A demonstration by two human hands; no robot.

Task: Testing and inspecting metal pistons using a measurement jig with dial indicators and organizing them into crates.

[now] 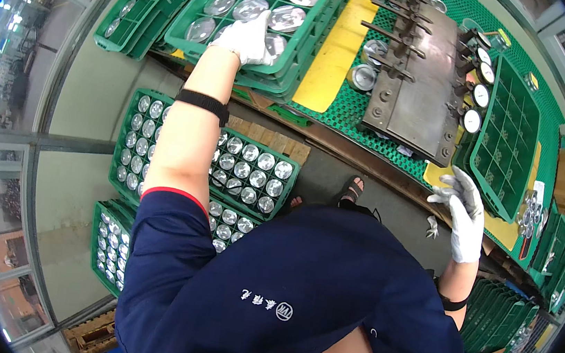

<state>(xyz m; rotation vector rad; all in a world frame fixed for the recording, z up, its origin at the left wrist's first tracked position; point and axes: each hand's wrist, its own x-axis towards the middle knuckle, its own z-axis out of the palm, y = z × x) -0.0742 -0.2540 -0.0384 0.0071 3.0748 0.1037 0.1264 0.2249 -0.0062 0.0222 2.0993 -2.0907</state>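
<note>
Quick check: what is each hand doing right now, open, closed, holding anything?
Left hand: curled down on a round metal part in the green tray; grip unclear.
Right hand: open, empty.

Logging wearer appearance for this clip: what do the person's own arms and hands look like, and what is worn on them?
Both hands wear white fabric work gloves: left hand, right hand. Each forearm is bare, with a black band around the left one near the wrist and another dark band on the right. The upper arms are covered by short navy sleeves; the left sleeve has a thin red trim at its hem.
</note>
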